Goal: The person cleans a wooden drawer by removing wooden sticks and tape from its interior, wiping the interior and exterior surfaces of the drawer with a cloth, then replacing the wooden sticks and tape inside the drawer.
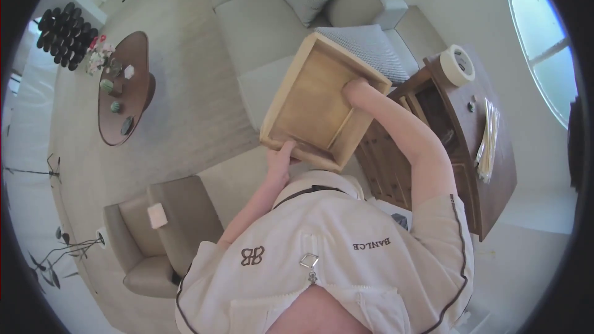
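Note:
I hold an empty light wooden drawer [309,96] up in front of my chest, tilted, its open side facing me. My left hand [280,156] grips the drawer's near bottom edge. My right hand [355,90] is clasped over its right side wall, the forearm stretching back to my white shirt. Just right of the drawer stands a dark wooden cabinet [489,179] with an open drawer slot [433,108] facing the drawer.
A roll of masking tape [456,64] and a stack of papers [487,141] lie on the cabinet top. A pale sofa [260,18] with cushions is behind the drawer. A beige armchair [158,235] and an oval coffee table [127,89] stand to the left.

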`<state>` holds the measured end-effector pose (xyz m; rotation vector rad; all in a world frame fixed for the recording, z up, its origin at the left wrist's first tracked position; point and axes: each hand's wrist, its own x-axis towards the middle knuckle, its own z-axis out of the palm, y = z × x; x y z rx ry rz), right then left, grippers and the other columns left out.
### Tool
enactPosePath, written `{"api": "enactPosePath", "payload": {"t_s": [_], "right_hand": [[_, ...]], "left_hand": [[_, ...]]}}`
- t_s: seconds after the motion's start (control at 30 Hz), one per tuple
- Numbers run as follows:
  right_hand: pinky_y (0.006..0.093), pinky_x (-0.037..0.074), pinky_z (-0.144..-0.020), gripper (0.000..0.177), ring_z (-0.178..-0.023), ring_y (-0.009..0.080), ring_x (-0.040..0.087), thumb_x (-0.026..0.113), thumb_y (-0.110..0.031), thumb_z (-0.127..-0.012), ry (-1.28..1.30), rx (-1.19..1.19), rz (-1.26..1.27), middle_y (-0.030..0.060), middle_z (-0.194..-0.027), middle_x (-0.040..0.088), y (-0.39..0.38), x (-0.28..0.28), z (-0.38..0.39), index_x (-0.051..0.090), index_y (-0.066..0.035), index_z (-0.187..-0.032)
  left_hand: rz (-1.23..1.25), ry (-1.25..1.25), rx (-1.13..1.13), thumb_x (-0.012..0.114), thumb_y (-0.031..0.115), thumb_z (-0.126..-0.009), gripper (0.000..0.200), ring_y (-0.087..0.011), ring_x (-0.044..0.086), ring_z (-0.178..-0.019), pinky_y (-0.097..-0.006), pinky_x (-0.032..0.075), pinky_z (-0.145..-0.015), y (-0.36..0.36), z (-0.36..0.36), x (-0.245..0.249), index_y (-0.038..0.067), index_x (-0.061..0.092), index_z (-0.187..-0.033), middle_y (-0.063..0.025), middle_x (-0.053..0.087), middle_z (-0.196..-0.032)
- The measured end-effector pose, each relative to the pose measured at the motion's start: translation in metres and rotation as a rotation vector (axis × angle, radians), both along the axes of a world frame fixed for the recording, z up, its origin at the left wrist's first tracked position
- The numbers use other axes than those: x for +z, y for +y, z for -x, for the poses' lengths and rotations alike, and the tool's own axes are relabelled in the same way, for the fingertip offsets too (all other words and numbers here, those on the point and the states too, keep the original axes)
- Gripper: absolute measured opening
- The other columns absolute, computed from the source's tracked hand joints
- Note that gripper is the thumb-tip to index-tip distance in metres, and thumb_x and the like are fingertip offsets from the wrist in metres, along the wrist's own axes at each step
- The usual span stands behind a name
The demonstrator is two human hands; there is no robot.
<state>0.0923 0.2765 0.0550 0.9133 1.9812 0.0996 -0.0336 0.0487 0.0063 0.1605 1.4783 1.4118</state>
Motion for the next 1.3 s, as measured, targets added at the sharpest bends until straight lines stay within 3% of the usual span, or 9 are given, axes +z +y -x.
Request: {"api": "enactPosePath", "payload": {"t_s": [0.1,0.2,0.3,0.4,0.57,0.77,0.87,1.2,1.3], "right_hand": [[0.0315,0.045,-0.088,0.034,-0.111,0.0192,0.05,0.058,-0.019,-0.078,-0.034,-0.016,-0.021,-0.0003,-0.119,0.052,-0.013,0.008,-0.003,0.058,-0.019,-0.112],[0.02,0.038,-0.066,0.011,-0.082,0.0085,0.049,0.06,-0.023,-0.074,-0.046,0.118,-0.169,-0.0097,-0.087,0.053,-0.042,0.035,-0.006,0.059,-0.027,-0.085],[0.0234,0.042,-0.071,0.012,-0.089,0.013,0.051,0.059,-0.021,-0.078,0.06,0.238,-0.246,-0.0064,-0.092,0.057,-0.065,0.077,-0.017,0.065,-0.025,-0.088],[0.0367,0.042,-0.059,0.022,-0.074,0.0286,0.055,0.047,0.002,-0.073,0.621,0.001,-0.281,0.0094,-0.083,0.058,-0.081,0.095,-0.052,0.054,-0.008,-0.091],[0.0243,0.03,-0.044,0.018,-0.049,0.0119,0.037,0.038,-0.02,-0.093,1.8,-0.677,-0.077,0.001,-0.06,0.044,-0.092,0.062,-0.081,0.046,-0.008,-0.082],[0.0211,0.019,-0.035,0.031,-0.038,0.0065,0.02,0.039,-0.03,-0.094,2.522,-1.547,0.183,-0.0047,-0.05,0.029,-0.088,0.04,-0.039,0.043,-0.012,-0.07],[0.0217,0.015,-0.033,0.034,-0.037,0.0065,0.018,0.034,-0.034,-0.095,2.782,-1.612,0.411,-0.0061,-0.048,0.025,-0.086,0.046,-0.005,0.042,-0.015,-0.068],[0.0239,0.021,-0.036,0.039,-0.038,0.0091,0.029,0.037,-0.033,-0.092,2.841,-1.564,0.193,-0.0045,-0.044,0.032,-0.065,0.055,0.02,0.038,-0.018,-0.056],[0.0228,0.013,-0.035,0.045,-0.036,0.008,0.017,0.032,-0.033,-0.094,2.79,-1.464,0.371,-0.005,-0.044,0.021,-0.079,0.067,0.027,0.03,-0.016,-0.053]], "left_hand": [[-0.006,-0.003,-0.026,0.061,0.017,-0.068,0.033,-0.017,0.056,-0.085,-0.0376,0.054,-0.069,0.002,-0.001,0.0,0.004,0.058,-0.098,-0.0063,0.061,-0.091],[0.004,0.021,-0.026,0.06,0.016,-0.068,0.036,-0.0182,0.056,-0.086,-0.0367,0.054,-0.07,0.002,0.003,0.002,0.003,0.055,-0.101,-0.0076,0.059,-0.093],[-0.009,0.029,0.086,0.063,0.018,-0.065,0.039,-0.018,0.056,-0.085,-0.0372,0.054,-0.069,0.004,0.006,0.013,0.003,0.054,-0.1,-0.008,0.059,-0.092],[-0.061,0.025,0.16,0.063,0.017,-0.068,0.036,-0.0164,0.056,-0.083,-0.0355,0.052,-0.067,0.009,0.017,0.007,0.005,0.054,-0.1,-0.0057,0.058,-0.09],[-0.086,0.009,0.318,0.069,0.021,-0.062,0.054,-0.0187,0.058,-0.086,-0.0361,0.055,-0.065,0.022,0.052,-0.014,0.003,0.046,-0.108,-0.0078,0.057,-0.099],[-0.054,-0.49,0.308,0.066,0.01,-0.065,0.031,-0.0191,0.06,-0.076,-0.0341,0.055,-0.068,0.012,0.076,-0.019,0.009,0.054,-0.093,-0.0063,0.062,-0.085],[-0.053,-0.648,0.329,0.064,0.007,-0.069,0.027,-0.0208,0.06,-0.079,-0.0351,0.055,-0.064,0.003,0.063,-0.02,0.008,0.053,-0.093,-0.0077,0.061,-0.088],[0.021,-0.525,0.272,0.069,0.013,-0.063,0.039,-0.0221,0.058,-0.083,-0.0368,0.052,-0.073,-0.013,0.031,-0.001,0.009,0.053,-0.098,-0.009,0.06,-0.09],[-0.003,-0.556,0.265,0.068,0.012,-0.064,0.041,-0.0224,0.057,-0.082,-0.0364,0.054,-0.071,-0.007,0.034,0.004,0.008,0.051,-0.101,-0.01,0.058,-0.092]]}}
